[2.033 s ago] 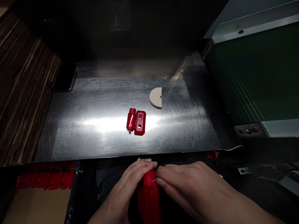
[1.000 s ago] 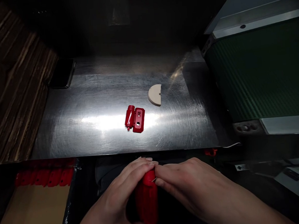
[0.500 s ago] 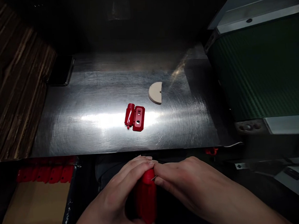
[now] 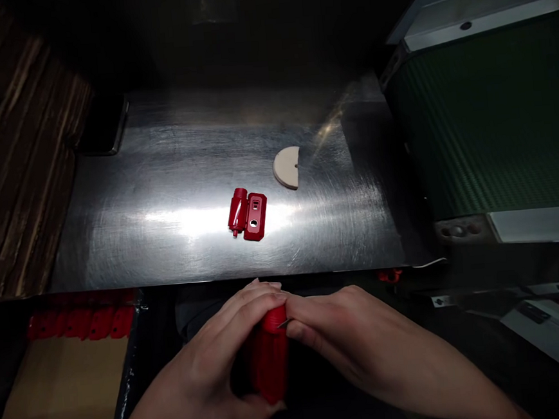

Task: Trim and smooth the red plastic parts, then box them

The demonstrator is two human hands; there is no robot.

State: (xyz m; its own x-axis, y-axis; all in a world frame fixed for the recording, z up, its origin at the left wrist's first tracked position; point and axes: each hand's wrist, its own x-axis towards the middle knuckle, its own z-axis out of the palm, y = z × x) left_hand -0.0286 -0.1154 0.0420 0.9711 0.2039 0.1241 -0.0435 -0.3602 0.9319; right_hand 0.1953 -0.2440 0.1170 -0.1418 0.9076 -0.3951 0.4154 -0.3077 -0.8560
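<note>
Below the table's front edge, my left hand [image 4: 207,363] wraps round a red plastic part [image 4: 271,362] with a ribbed, rounded top end. My right hand [image 4: 361,332] meets it from the right, fingers pinched on a thin metal blade [image 4: 284,323] whose tip lies against the ribbed end. The rest of the blade is hidden in the fingers. On the metal table [image 4: 171,179] rests another red plastic part [image 4: 255,216], made of a tube and a flat plate side by side. Behind it lies a beige half-disc [image 4: 286,168] with a small notch in its straight side.
Stacked brown cardboard [image 4: 24,158] borders the table on the left, beside a dark phone [image 4: 104,126]. At lower left, an open box holds a row of red parts [image 4: 80,323] and a cardboard sheet [image 4: 56,395]. A green conveyor belt [image 4: 500,121] runs along the right.
Both hands and the held red part have shifted slightly up in the view, along with a small camera movement. The blade stays at the ribbed end; the things on the table stay put.
</note>
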